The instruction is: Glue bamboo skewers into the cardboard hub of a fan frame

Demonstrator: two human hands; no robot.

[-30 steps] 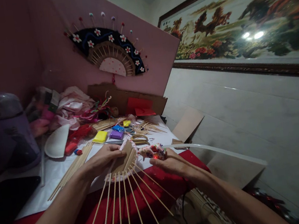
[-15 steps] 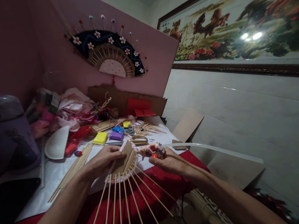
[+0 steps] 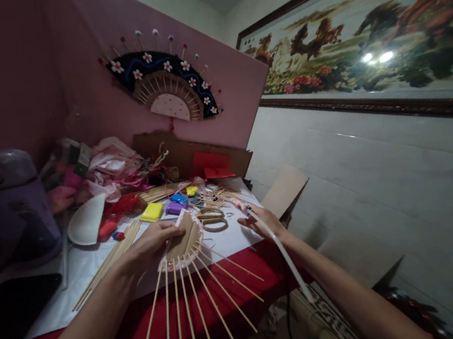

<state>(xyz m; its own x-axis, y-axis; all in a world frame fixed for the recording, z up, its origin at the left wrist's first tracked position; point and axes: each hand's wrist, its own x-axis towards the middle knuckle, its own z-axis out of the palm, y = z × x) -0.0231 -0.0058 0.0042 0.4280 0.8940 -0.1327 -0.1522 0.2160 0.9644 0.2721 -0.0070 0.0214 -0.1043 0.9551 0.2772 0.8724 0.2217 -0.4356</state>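
Note:
My left hand (image 3: 162, 237) pinches the edge of a half-round cardboard piece (image 3: 186, 240) trimmed with pink fabric. Several thin wooden sticks (image 3: 187, 308) fan out from its curved edge toward me. On the right, my right hand (image 3: 263, 221) is closed around a glue gun with a patterned cover (image 3: 240, 205), its nozzle pointing away to the upper left. A long whitish glue stick (image 3: 281, 251) trails from its back down past my wrist. Brass-coloured scissors (image 3: 213, 219) lie between the two hands on the white sheet.
Clay packets (image 3: 151, 211), loose sticks (image 3: 110, 257) and a white half-round piece (image 3: 87, 221) lie on the table. A purple bottle (image 3: 10, 206) and dark phone (image 3: 23, 304) are at left. A decorated fan (image 3: 167, 83) hangs on the pink board behind.
My right hand has moved away from the cardboard piece, to the right, turning the glue gun so its stick now hangs downward. The left hand and cardboard have shifted slightly left, exposing the scissors.

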